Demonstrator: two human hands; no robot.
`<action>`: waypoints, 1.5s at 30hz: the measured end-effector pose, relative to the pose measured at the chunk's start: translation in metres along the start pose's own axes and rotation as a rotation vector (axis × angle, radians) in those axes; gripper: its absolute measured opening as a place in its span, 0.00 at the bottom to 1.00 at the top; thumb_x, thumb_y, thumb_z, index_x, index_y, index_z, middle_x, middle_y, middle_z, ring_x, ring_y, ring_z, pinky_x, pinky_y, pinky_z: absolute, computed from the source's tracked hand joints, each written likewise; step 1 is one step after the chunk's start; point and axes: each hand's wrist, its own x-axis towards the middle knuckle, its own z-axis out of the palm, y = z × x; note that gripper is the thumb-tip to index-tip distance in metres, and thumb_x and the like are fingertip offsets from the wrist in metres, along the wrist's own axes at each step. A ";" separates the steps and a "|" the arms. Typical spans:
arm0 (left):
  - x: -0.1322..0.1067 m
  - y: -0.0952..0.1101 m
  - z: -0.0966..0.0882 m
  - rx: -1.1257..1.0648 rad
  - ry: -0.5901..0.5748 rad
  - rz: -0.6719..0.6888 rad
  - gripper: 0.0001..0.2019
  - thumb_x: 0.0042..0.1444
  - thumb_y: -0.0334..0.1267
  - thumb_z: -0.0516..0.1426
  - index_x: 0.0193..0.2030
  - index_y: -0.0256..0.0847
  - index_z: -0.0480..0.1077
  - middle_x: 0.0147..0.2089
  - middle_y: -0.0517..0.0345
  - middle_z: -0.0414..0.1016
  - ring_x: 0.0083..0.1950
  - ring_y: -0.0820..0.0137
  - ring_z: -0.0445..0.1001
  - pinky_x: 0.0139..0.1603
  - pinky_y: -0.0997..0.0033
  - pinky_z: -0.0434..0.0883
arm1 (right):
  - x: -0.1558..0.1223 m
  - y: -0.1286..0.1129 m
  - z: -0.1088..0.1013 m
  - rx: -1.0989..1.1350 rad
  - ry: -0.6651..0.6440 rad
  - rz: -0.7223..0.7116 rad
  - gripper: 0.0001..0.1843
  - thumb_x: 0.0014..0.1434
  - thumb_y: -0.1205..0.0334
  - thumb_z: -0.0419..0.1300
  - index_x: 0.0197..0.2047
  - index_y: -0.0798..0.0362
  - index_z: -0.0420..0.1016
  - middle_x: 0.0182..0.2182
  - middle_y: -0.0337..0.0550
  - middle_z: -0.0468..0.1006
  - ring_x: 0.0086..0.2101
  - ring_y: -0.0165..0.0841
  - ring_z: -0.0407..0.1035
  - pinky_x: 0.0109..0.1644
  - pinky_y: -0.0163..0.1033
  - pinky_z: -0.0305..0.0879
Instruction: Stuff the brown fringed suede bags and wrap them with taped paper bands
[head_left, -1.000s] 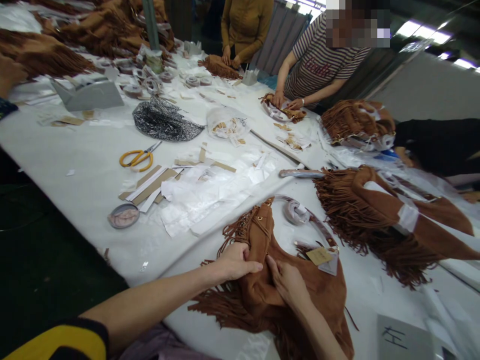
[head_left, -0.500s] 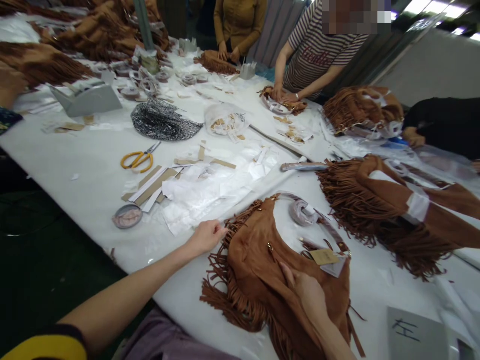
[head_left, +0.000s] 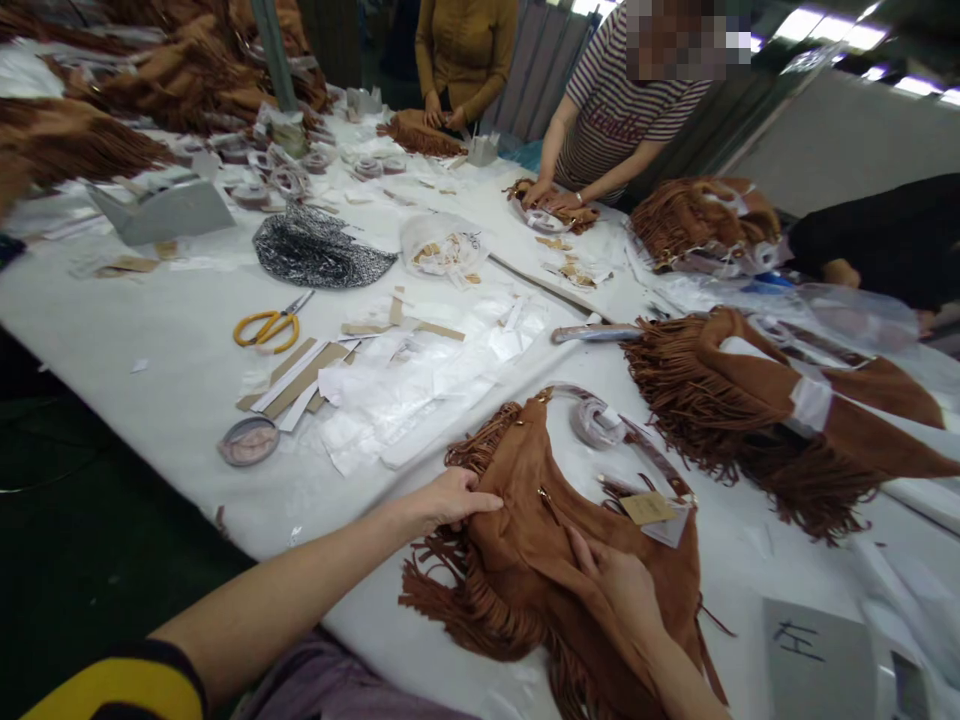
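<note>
A brown suede handbag [head_left: 525, 535] with long fringe lies flat on the white table in front of me. My left hand [head_left: 452, 500] grips its left edge near the fringe, thumb on the suede and the other fingers curled at the side, partly hidden. My right hand [head_left: 616, 580] holds a fold in the middle of the bag, below a small zip pull [head_left: 544, 493]; some fingertips are out of sight. The bag's strap [head_left: 652, 450] arcs at the top, with a wrapped coil [head_left: 598, 422] beside it. A tan paper tag [head_left: 647, 508] hangs over a paler one.
Yellow-handled scissors [head_left: 268, 326], cardboard strips [head_left: 307, 375] and a small round dish [head_left: 248, 441] lie to the left. More fringed bags [head_left: 742, 420] are at the right, near a grey marked block [head_left: 817, 655]. Co-workers handle bags across the table [head_left: 172, 350].
My left hand has moved right from the fringe onto the bag's left edge and taken hold there. My right hand stays at the fold. The view has shifted slightly.
</note>
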 end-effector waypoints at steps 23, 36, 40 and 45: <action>-0.066 -0.070 0.056 1.150 0.347 0.402 0.24 0.52 0.49 0.61 0.51 0.39 0.64 0.54 0.42 0.64 0.53 0.53 0.65 0.51 0.49 0.66 | -0.001 0.019 0.032 0.044 0.423 -0.143 0.36 0.67 0.44 0.38 0.24 0.52 0.80 0.18 0.44 0.77 0.16 0.28 0.66 0.22 0.34 0.45; -0.090 -0.066 -0.040 1.319 0.094 0.368 0.07 0.62 0.31 0.49 0.41 0.43 0.67 0.33 0.59 0.71 0.32 0.70 0.71 0.31 0.74 0.67 | 0.003 0.040 0.023 0.003 0.502 -0.284 0.34 0.68 0.49 0.40 0.21 0.52 0.75 0.15 0.40 0.75 0.15 0.26 0.64 0.21 0.35 0.44; -0.099 -0.035 -0.054 1.074 0.322 0.482 0.11 0.58 0.39 0.55 0.49 0.46 0.68 0.50 0.52 0.69 0.49 0.62 0.69 0.47 0.62 0.68 | 0.004 0.040 0.025 -0.025 0.562 -0.297 0.32 0.67 0.51 0.42 0.19 0.52 0.74 0.13 0.39 0.72 0.14 0.25 0.62 0.21 0.35 0.44; -0.062 0.010 -0.043 0.482 0.434 0.404 0.13 0.62 0.44 0.50 0.44 0.41 0.71 0.40 0.56 0.74 0.40 0.68 0.72 0.42 0.69 0.68 | 0.005 0.041 0.025 -0.025 0.569 -0.287 0.33 0.67 0.50 0.40 0.20 0.52 0.75 0.12 0.38 0.71 0.13 0.25 0.60 0.21 0.35 0.43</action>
